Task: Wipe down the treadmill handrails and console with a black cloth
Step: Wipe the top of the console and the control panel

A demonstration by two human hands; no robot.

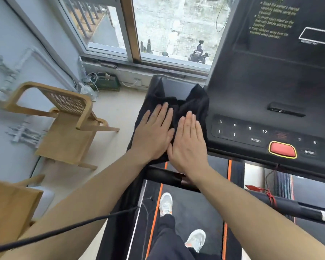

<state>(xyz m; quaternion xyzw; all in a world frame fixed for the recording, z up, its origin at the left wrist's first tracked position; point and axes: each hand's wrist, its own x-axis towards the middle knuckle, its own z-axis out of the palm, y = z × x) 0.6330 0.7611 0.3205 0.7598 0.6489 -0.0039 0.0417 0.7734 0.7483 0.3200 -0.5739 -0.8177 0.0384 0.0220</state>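
A black cloth (195,99) lies spread over the left wing of the treadmill console (261,87), draping down its left side. My left hand (154,132) and my right hand (188,141) rest flat on the cloth side by side, fingers straight and together, pressing it down. Neither hand grips anything. The console's button strip (251,134) with numbers, PROG, MODE and a red stop button (282,149) sits just right of my right hand. A black handrail bar (165,176) crosses under my right wrist; the right handrail (293,205) runs off to the lower right.
A wooden chair (68,124) stands on the floor left of the treadmill. A window (158,30) is straight ahead, with cables and a green box (107,82) below it. A black cable (64,229) crosses my left forearm. My feet stand on the belt (188,209).
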